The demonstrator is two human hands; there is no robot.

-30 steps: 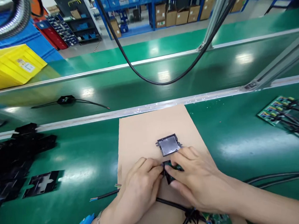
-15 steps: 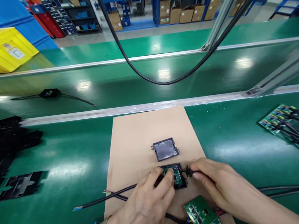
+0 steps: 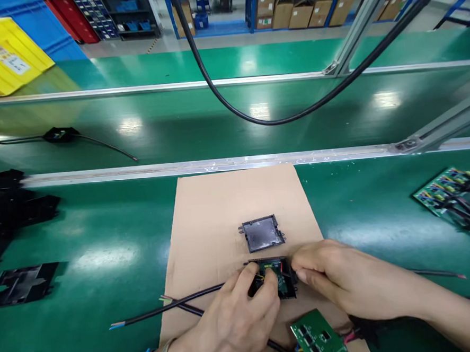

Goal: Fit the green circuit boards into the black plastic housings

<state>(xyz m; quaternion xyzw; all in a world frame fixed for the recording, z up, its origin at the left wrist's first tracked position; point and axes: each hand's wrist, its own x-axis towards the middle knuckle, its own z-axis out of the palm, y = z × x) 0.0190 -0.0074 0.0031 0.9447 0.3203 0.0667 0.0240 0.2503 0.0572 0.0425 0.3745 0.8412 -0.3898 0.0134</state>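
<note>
The person's left hand [image 3: 243,308] is pressing its fingertips onto the circuit board in the open black housing [image 3: 288,292], thumb and fingers slightly parted. The right hand [image 3: 324,276] is pinching at the housing's right edge, its fingertips closed together; what lies between them is hidden. The housing is lying on the cardboard sheet [image 3: 209,215], just below a black cover [image 3: 263,234]. Two black cables [image 3: 148,315] are crossing to the left of the left hand, and a loose green circuit board [image 3: 318,334] is resting near the sheet's lower edge, between the forearms.
</note>
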